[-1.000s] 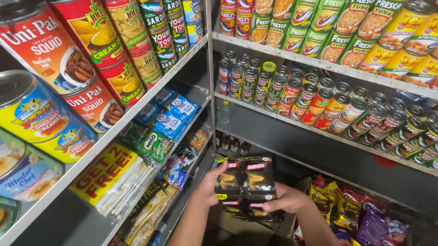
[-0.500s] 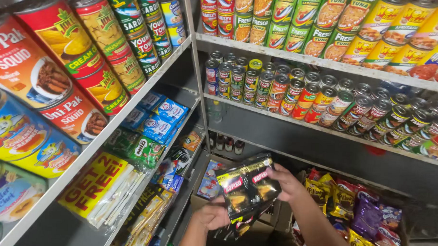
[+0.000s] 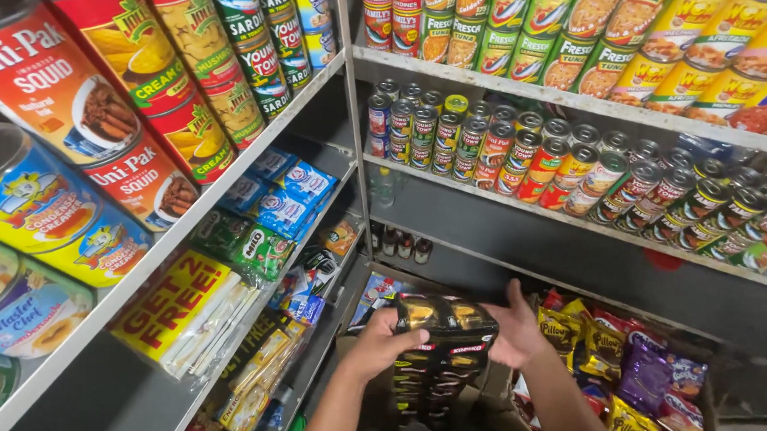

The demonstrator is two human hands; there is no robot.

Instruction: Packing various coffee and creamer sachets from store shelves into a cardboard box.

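Sachet strip (image 3: 436,353) hanging, long axis vertical, top folded over | left hand (image 3: 385,345) gripping its upper left edge | right hand (image 3: 515,331) lying open-fingered against right side | cans (image 3: 522,152) sitting above

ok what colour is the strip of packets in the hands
Mostly black with gold and red patches, on the strip of packets; head view.

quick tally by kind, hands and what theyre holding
hands: 2, left hand and right hand
black sachet bundle: 1
total: 3
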